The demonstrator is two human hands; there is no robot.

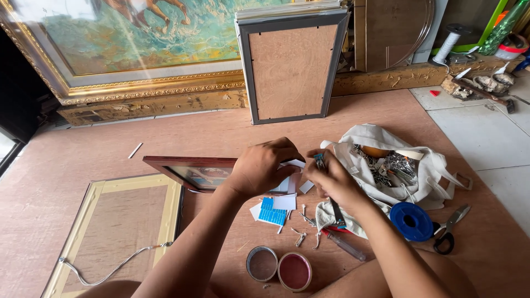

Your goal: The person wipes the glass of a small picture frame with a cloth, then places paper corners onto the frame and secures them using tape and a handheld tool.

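Observation:
My left hand (264,165) and my right hand (330,177) meet over the brown board floor, fingers pinched together on a small white piece of card or paper (295,164) between them. My right hand wears a ring. Just behind my left hand a small picture in a dark red-brown frame (190,168) stands tilted. Below the hands lie white and blue paper scraps (274,210), several small metal clips (301,237) and a screwdriver (345,245).
A cream cloth bag (428,171) of metal bits lies right, with a blue wire spool (411,222) and scissors (450,229). Two round tin halves (279,267) sit near. A pale frame with hanging wire (113,232) lies left. A grey frame back (291,69) and large gilt painting (121,49) lean behind.

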